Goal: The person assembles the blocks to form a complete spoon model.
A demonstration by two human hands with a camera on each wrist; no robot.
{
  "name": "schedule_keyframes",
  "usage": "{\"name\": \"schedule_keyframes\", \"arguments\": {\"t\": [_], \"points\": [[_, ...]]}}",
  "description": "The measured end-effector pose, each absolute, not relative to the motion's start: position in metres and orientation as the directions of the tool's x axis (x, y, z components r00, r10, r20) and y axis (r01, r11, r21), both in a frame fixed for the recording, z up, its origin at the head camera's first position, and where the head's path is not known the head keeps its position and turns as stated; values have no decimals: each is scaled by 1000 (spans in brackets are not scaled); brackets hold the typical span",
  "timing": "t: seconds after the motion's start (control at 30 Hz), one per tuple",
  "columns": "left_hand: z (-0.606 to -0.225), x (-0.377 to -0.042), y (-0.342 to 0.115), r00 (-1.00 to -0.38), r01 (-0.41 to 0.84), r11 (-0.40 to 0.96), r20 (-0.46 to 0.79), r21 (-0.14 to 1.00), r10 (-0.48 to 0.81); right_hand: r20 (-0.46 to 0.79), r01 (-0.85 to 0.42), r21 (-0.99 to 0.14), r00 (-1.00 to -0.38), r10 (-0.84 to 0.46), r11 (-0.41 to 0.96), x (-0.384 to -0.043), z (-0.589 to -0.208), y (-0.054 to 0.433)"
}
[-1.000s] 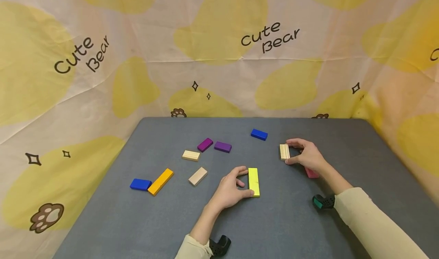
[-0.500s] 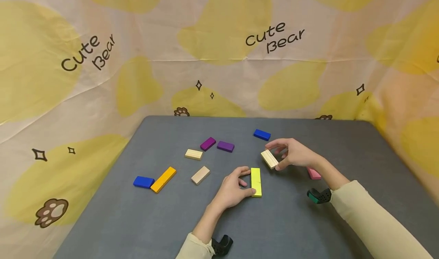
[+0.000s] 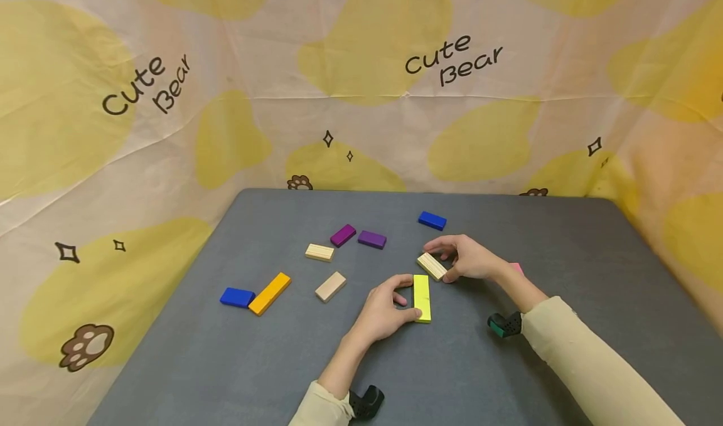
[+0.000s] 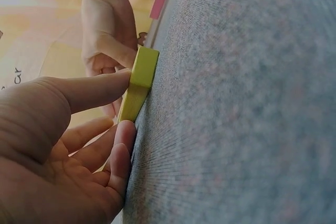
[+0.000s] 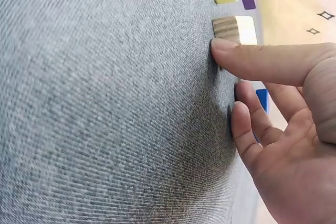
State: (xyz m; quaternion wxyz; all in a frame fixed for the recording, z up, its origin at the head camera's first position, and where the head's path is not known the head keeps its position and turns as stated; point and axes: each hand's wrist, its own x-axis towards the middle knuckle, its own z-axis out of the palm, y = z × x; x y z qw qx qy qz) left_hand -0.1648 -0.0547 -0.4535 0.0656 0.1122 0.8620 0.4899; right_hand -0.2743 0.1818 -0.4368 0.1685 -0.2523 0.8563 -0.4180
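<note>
Near the middle of the table, my left hand (image 3: pixel 380 310) pinches a bright yellow wooden block (image 3: pixel 421 298) by its two ends, thumb at the near end and fingertips at the far end. The block lies flat on the cloth in the left wrist view. A plain wood block (image 3: pixel 432 266) with a striped grain is held between the thumb and fingers of my right hand (image 3: pixel 471 258). It sits at a slant just beyond the yellow block's far end. The right wrist view shows the right thumb (image 5: pixel 252 60) against the plain block, with a small gap to the yellow one.
Further left lie two more plain blocks (image 3: pixel 330 287), two purple blocks (image 3: pixel 372 239), an orange block (image 3: pixel 270 294) and a blue block (image 3: pixel 237 297) touching it. Another blue block (image 3: pixel 432 220) is at the back. A pink block (image 3: pixel 516 268) is partly hidden behind the right forearm.
My right hand has carried the plain block leftward from the right side to beside the yellow block, turning it to a slant. My left hand has kept its place on the yellow block.
</note>
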Motion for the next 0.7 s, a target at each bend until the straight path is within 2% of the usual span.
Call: {"name": "schedule_keyframes", "arguments": {"t": [0.17, 0.33, 0.7], "points": [[-453, -164, -55, -966, 120, 500, -15, 857, 257, -65, -270, -828, -824, -563, 492, -270, -434, 180], [-452, -164, -55, -967, 120, 499, -13, 858, 255, -64, -210, -853, -866, -496, 477, -264, -434, 178], [-452, -164, -55, -971, 100, 520, -31, 848, 238, 13, -243, -777, -928, -372, 580, -260, -440, 173]]}}
